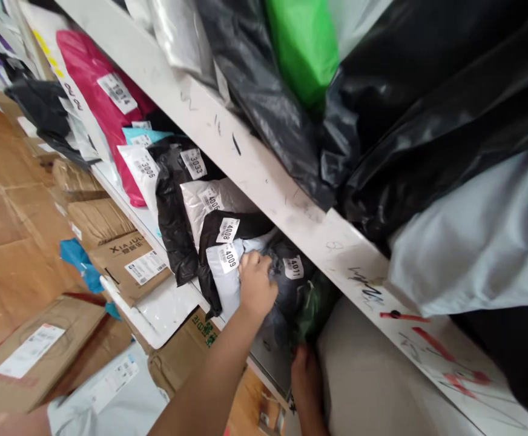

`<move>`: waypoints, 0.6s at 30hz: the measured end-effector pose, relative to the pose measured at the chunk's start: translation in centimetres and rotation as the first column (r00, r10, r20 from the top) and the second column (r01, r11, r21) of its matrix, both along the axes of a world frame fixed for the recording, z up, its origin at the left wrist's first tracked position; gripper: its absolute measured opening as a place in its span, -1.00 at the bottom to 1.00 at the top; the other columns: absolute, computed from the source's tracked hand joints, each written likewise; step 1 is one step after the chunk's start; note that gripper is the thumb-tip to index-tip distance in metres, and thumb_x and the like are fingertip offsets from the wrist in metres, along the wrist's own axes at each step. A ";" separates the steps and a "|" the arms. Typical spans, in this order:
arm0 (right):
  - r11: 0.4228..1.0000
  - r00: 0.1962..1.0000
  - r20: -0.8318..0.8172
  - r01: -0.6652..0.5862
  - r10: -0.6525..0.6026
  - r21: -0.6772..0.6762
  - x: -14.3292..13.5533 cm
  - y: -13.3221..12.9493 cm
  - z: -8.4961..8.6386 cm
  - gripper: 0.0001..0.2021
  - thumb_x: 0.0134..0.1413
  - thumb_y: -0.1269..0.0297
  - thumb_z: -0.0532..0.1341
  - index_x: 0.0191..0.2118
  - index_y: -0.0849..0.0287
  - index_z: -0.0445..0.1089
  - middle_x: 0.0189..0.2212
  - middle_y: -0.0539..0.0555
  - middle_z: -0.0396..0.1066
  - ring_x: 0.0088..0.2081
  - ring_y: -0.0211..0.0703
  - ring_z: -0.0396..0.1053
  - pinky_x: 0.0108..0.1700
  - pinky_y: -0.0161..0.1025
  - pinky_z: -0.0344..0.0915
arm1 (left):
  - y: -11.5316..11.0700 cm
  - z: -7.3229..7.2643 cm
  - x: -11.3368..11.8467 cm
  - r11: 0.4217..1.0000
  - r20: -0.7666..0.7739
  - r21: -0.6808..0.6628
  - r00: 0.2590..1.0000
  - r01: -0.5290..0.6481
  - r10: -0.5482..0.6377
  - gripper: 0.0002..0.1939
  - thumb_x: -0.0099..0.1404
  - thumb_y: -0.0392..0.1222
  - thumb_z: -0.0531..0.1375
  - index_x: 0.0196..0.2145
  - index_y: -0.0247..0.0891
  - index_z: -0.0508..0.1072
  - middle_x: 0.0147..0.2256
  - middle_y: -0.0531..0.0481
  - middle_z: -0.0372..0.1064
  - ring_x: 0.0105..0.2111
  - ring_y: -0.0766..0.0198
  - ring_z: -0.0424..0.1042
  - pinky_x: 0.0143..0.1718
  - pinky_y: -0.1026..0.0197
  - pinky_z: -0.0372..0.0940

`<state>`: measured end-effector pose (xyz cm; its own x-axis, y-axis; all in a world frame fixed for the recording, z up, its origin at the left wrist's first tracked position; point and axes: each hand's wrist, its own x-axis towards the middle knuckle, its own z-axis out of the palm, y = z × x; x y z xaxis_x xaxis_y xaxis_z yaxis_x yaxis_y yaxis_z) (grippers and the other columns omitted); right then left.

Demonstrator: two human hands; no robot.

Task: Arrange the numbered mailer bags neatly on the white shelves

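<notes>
My left hand [255,283] reaches into the lower shelf, fingers curled between the pale parcel labelled 4009 [224,274] and a dark grey parcel labelled 4011 [291,284]. It grips the top of the dark grey parcel. My right hand [306,378] holds the bottom of that same bundle, where dark green plastic [317,306] shows; its fingertips are hidden underneath. A black parcel labelled 4008 [241,225] stands just left of 4009.
The white shelf board [264,175] runs diagonally, with black, green and grey bags stacked above it. More numbered parcels [173,181] and a pink parcel [95,85] fill the lower shelf further left. Cardboard boxes [128,260] and a pale mailer [109,393] lie on the floor.
</notes>
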<state>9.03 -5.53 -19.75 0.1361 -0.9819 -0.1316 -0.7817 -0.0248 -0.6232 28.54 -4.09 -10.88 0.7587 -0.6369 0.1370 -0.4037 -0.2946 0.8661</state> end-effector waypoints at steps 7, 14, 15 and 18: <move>0.991 0.990 -0.046 0.129 -0.130 -0.035 2.4 -0.1 3.2 -0.47 -0.30 -0.31 0.00 -0.43 0.08 0.28 -0.29 0.46 0.50 -0.20 0.39 0.46 -0.25 0.09 0.35 | 3.5 -1.1 -2.4 0.986 0.397 -0.142 0.917 0.090 -0.027 -0.14 0.00 -0.13 0.43 0.23 -0.04 0.20 0.29 -0.25 -0.16 0.28 -0.32 -0.02 0.18 -0.43 0.21; 0.991 0.987 0.129 -0.107 0.096 0.080 0.1 -1.1 3.5 -0.36 -0.24 -0.45 0.05 -0.50 0.13 0.36 -0.44 0.28 0.49 -0.35 0.09 0.43 -0.24 -0.07 0.38 | 1.3 -3.5 -4.4 0.987 0.683 -0.152 0.727 0.045 0.072 -0.71 0.36 -0.13 0.17 0.00 0.13 0.52 0.18 0.00 0.31 0.12 -0.15 0.22 0.00 -0.44 0.40; 0.981 0.983 0.119 -0.153 0.139 0.118 -0.6 -0.8 3.5 -0.34 -0.21 -0.49 0.05 -0.54 0.12 0.33 -0.54 0.19 0.42 -0.45 -0.01 0.37 -0.33 -0.12 0.35 | 0.2 -3.6 -4.5 0.989 0.681 -0.142 0.730 0.045 0.065 -0.73 0.38 -0.16 0.14 -0.05 0.10 0.56 0.13 0.02 0.38 0.07 -0.12 0.27 -0.02 -0.44 0.41; 0.962 0.966 0.079 -0.254 0.247 0.097 -2.4 0.3 2.6 -0.32 -0.06 -0.48 0.03 -0.62 0.13 0.28 -0.69 0.05 0.20 -0.60 -0.19 0.16 -0.56 -0.24 0.18 | -3.1 -3.2 -3.9 0.991 0.583 0.009 0.804 0.136 -0.116 -0.68 0.42 -0.19 0.08 -0.03 0.05 0.57 0.13 0.02 0.41 0.06 -0.18 0.31 0.01 -0.52 0.35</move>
